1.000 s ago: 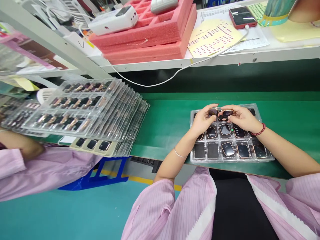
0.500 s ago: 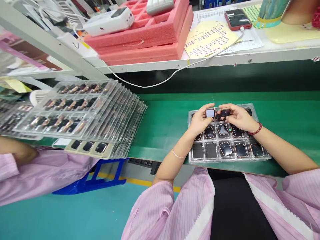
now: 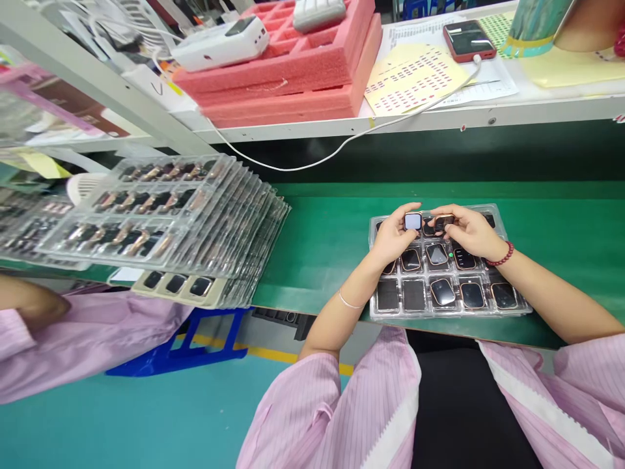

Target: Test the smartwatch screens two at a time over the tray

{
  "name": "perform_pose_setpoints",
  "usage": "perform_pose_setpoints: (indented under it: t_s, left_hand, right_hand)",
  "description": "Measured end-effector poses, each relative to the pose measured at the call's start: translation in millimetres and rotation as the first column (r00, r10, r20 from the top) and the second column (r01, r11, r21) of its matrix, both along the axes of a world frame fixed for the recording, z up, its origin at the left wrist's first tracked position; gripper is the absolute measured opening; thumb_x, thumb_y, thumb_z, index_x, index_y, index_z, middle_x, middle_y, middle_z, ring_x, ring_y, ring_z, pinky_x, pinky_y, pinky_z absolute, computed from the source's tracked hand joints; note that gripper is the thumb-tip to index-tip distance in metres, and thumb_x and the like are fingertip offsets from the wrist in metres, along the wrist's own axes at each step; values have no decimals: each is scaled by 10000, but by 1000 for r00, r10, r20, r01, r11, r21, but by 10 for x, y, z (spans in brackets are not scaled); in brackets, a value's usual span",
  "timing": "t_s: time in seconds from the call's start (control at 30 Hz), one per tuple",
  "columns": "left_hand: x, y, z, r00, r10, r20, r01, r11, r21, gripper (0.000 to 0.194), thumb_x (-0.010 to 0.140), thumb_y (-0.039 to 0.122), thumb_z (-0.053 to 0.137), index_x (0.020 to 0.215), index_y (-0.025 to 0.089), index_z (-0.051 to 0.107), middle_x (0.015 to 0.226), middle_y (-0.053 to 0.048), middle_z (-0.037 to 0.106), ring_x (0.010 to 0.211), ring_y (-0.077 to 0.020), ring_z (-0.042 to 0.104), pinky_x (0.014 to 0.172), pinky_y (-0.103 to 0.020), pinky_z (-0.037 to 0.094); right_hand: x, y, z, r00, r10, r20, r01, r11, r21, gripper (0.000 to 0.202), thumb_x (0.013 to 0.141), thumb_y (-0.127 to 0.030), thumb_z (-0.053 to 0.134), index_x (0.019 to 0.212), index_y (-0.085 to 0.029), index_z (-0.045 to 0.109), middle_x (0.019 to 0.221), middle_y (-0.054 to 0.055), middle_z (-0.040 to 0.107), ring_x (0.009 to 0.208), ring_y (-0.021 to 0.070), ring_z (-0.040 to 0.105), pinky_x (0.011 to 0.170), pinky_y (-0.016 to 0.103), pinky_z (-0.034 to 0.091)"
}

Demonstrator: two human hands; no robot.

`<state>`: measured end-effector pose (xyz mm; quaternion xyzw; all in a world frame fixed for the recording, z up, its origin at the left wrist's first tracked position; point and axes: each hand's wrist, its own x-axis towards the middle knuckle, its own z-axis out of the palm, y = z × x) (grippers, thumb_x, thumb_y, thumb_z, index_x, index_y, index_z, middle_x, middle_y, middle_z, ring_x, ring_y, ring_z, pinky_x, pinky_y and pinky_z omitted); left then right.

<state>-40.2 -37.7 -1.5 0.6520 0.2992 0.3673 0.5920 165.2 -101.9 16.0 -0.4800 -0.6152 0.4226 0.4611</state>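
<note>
Between the thumb and fingers of my left hand (image 3: pixel 394 236) is a smartwatch with a lit, pale screen (image 3: pixel 413 221). My right hand (image 3: pixel 471 231) grips a second smartwatch, dark-screened with a gold rim (image 3: pixel 443 223), its thumb lying on the face. Both hands are over the far row of a clear plastic tray (image 3: pixel 420 310). Several more square watches sit in the tray's pockets, among them a tilted one (image 3: pixel 443 292) in the near row. Two near-left pockets hold no watch. My hands cover part of the far row.
On the left rises a tall stack of clear trays (image 3: pixel 234 228) with watches. A white shelf (image 3: pixel 312 130) crosses above the green bench (image 3: pixel 322 254), carrying red foam blocks (image 3: pixel 273 98), a phone (image 3: pixel 469 40) and a drooping white cable (image 3: pixel 342 144). Another person's arm (image 3: pixel 29 303) is at far left.
My right thumb has shifted across the dark watch's face, and that watch looks slightly tilted. The left hand still holds the lit watch. The whole view has moved slightly.
</note>
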Motion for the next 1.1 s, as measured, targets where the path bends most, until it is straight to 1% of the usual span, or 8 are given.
perform_pose_setpoints:
  t_s: [0.2, 0.37, 0.5, 0.63, 0.8, 0.97, 1.03, 1.1]
  left_hand:
    - [-1, 2, -8, 1000, -12, 6, 12, 1000, 0, 581, 753, 182, 677, 1324, 201, 566, 1118, -76, 710, 1040, -218, 682, 915, -343, 549]
    - [4, 6, -10, 1000, 1, 10, -1, 1000, -6, 599, 739, 155, 664, 1328, 194, 562, 1134, -84, 712, 1038, -216, 684, 929, -348, 553]
    - [1, 4, -12, 999, -20, 28, 20, 1000, -10, 635, 739, 147, 648, 1361, 202, 531, 1192, -99, 700, 1099, -235, 677, 935, -366, 566]
    - [-7, 17, -17, 998, -42, 45, 43, 999, -24, 667, 724, 115, 606, 1377, 201, 496, 1221, -109, 684, 1095, -229, 683, 954, -386, 568]
    - [1, 36, -35, 995, -73, 65, 75, 997, -34, 665, 678, 84, 546, 1332, 194, 507, 1287, -108, 660, 1154, -230, 660, 958, -373, 575]
    - [5, 36, -60, 995, -85, 52, 86, 996, -24, 682, 702, 93, 542, 1375, 187, 481, 1393, -123, 601, 1236, -251, 623, 1006, -399, 556]
    - [7, 34, -68, 996, -77, 56, 78, 997, -28, 670, 722, 107, 571, 1382, 188, 482, 1389, -125, 603, 1237, -253, 622, 1004, -392, 554]
    - [11, 30, -68, 996, -62, 66, 64, 998, -27, 646, 746, 133, 612, 1379, 188, 493, 1323, -117, 640, 1204, -247, 636, 990, -378, 555]
  right_hand:
    - [-5, 2, -4, 1000, 15, -26, -14, 1000, 8, 500, 735, -144, 635, 1218, -272, 660, 1180, 59, 751, 1004, 272, 731, 843, 450, 630]
    - [6, 11, 5, 1000, 5, -23, -6, 1000, -27, 387, 805, -188, 619, 1182, -262, 668, 1136, 57, 753, 859, 228, 735, 697, 385, 635]
    - [37, 31, 10, 989, 22, -143, -37, 995, -98, 448, 805, -193, 661, 1246, -253, 614, 1133, 65, 756, 827, 197, 733, 643, 327, 629]
    - [67, 49, -1, 968, 45, -249, -83, 986, -145, 531, 783, -204, 724, 1286, -263, 566, 1185, 75, 744, 862, 197, 733, 655, 325, 639]
    - [63, 40, -34, 980, 43, -195, -63, 993, -95, 560, 767, -162, 729, 1289, -283, 566, 1190, 67, 732, 917, 213, 730, 707, 340, 647]
    - [51, 38, -59, 987, 59, -147, -66, 997, -41, 572, 753, -125, 705, 1287, -280, 571, 1180, 63, 722, 946, 221, 724, 713, 337, 649]
    - [48, 38, -65, 988, 49, -144, -53, 998, -21, 568, 750, -116, 701, 1281, -278, 578, 1179, 59, 718, 943, 217, 722, 717, 334, 647]
    - [45, 34, -65, 991, 25, -132, -26, 1000, -12, 536, 759, -119, 697, 1262, -272, 595, 1156, 55, 722, 906, 206, 725, 709, 325, 641]
